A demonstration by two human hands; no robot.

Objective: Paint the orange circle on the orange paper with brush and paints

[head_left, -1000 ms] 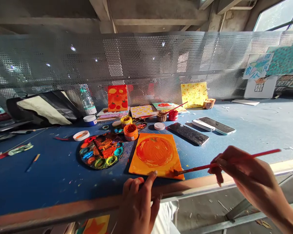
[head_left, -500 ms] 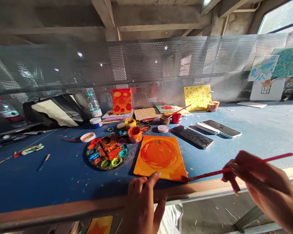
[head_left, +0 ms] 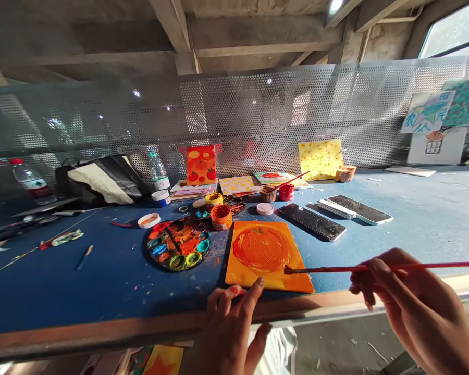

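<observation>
Pinches a slim red brush (head_left: 336, 269) in the right hand (head_left: 414, 307), thumb against fingertips, far back on the handle, shaft held level and pointing leftward from that hand. Sets the bristle end at the right side of the orange painting (head_left: 266, 255), touching or just clear of the thick paint; impossible to tell which. Braces with the left hand (head_left: 230, 328), fingers spread, index fingertip pressed on the near edge of the painting, other fingers draped over the table rim (head_left: 101, 328) just below. Painting placed directly ahead of the left hand, close to that rim. Beyond the left hand and slightly to its left: a round palette (head_left: 179, 244) crowded with colours, then an open orange paint pot (head_left: 221, 216) just past the painting's far corner. Ahead of the right hand and well apart from it: a dark phone (head_left: 311, 221) and a second phone (head_left: 362, 209), both flat on the blue top. By judgement, risky to grip so far back: little control of the tip, easy to wobble and drag a stray stroke across the ridged orange. Easy, too, to smear the border by sliding the left index finger forward. Possible to shove the painting toward the rim and off it by pressing too hard with the bristles. Possible to drip on the phones by swinging a loaded brush back above them.
</observation>
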